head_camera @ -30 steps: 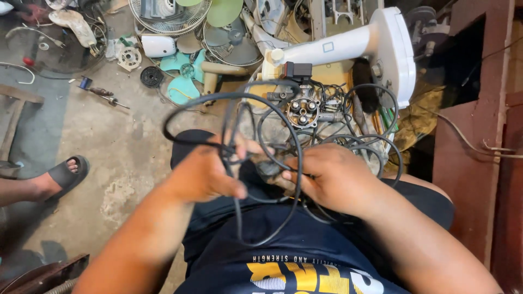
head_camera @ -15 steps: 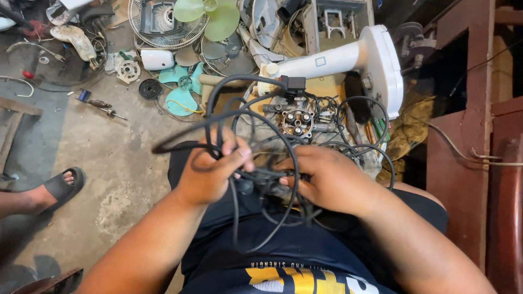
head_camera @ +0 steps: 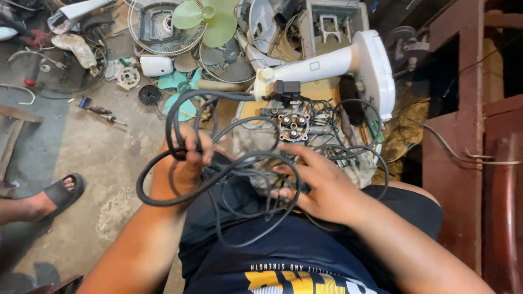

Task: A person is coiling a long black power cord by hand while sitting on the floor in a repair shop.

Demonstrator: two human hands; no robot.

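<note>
Left hand [head_camera: 185,163]: closed round looped black cable [head_camera: 163,163], held up over the lap.
Right hand [head_camera: 321,188]: fingers spread open, laid on the tangle of thin wires [head_camera: 256,201] — nothing gripped.
Ahead: a small motor [head_camera: 294,124] is seen among wires, below a white fan stand [head_camera: 348,65].
Floor clutter: green fan blade [head_camera: 210,20], wire fan guard [head_camera: 158,30], screwdriver [head_camera: 103,113] — well apart.
Left edge: another person's foot in a dark sandal [head_camera: 60,191].

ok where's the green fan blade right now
In the head view the green fan blade lies at the top centre-left, on the cluttered floor over a round wire fan guard, left of the white fan stand and beyond the left hand.
</note>
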